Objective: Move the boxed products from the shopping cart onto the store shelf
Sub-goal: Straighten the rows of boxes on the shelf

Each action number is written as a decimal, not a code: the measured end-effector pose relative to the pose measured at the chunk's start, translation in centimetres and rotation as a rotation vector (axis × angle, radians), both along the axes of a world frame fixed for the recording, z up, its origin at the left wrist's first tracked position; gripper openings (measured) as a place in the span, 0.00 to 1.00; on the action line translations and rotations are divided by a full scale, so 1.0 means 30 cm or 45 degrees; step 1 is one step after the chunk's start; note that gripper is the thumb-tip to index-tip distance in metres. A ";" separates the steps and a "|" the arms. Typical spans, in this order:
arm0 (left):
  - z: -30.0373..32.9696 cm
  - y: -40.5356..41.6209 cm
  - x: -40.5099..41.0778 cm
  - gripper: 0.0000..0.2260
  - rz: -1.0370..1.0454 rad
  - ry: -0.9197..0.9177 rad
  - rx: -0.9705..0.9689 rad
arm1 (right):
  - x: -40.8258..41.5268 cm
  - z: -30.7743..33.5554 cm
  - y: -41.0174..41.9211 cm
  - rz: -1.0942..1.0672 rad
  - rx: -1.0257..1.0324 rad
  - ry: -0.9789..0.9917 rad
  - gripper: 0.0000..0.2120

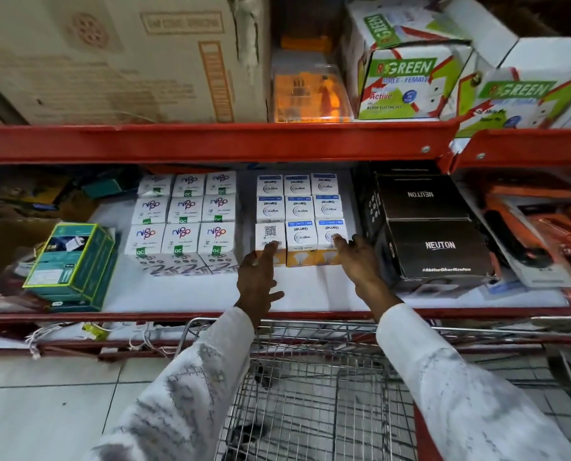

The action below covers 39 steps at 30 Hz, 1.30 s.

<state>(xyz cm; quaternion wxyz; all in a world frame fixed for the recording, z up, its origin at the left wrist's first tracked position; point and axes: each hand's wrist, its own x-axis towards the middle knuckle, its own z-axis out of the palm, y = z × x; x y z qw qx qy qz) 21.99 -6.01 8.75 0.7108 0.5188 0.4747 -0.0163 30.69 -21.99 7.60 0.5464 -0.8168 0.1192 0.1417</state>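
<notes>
Several white and yellow Wipro bulb boxes [300, 239] stand in a tidy block on the white-lined shelf [191, 291]. My left hand [257, 277] rests its fingertips against the front left box of that block, fingers spread. My right hand [357, 261] touches the front right box with its fingers apart. Neither hand holds a box. The wire shopping cart [314, 387] stands below, between my arms, and its basket shows no boxes.
A block of white Nippo boxes [181, 224] sits left of the Wipro boxes. Black Neuton cartons [433, 244] stand to the right. Green boxes [71, 264] lie far left, orange packs [537, 227] far right. The red upper shelf rail [211, 143] hangs overhead.
</notes>
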 end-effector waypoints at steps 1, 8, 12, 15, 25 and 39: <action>0.001 0.000 0.001 0.33 -0.001 0.006 0.005 | 0.001 -0.004 0.000 0.010 0.004 -0.010 0.23; 0.003 0.008 0.013 0.28 -0.040 0.025 0.032 | -0.002 -0.004 0.016 0.010 0.071 -0.025 0.12; 0.000 0.010 0.018 0.31 -0.040 0.019 0.018 | -0.010 -0.011 0.024 0.001 0.058 -0.020 0.16; 0.002 0.011 0.022 0.31 -0.045 0.016 0.003 | -0.017 -0.011 0.028 -0.009 0.051 -0.011 0.19; 0.019 0.021 0.016 0.30 -0.092 0.025 0.016 | -0.016 0.003 0.021 0.042 0.029 -0.006 0.19; 0.168 0.300 -0.374 0.09 0.130 -0.159 0.192 | -0.399 0.162 0.280 -0.346 0.176 -0.432 0.05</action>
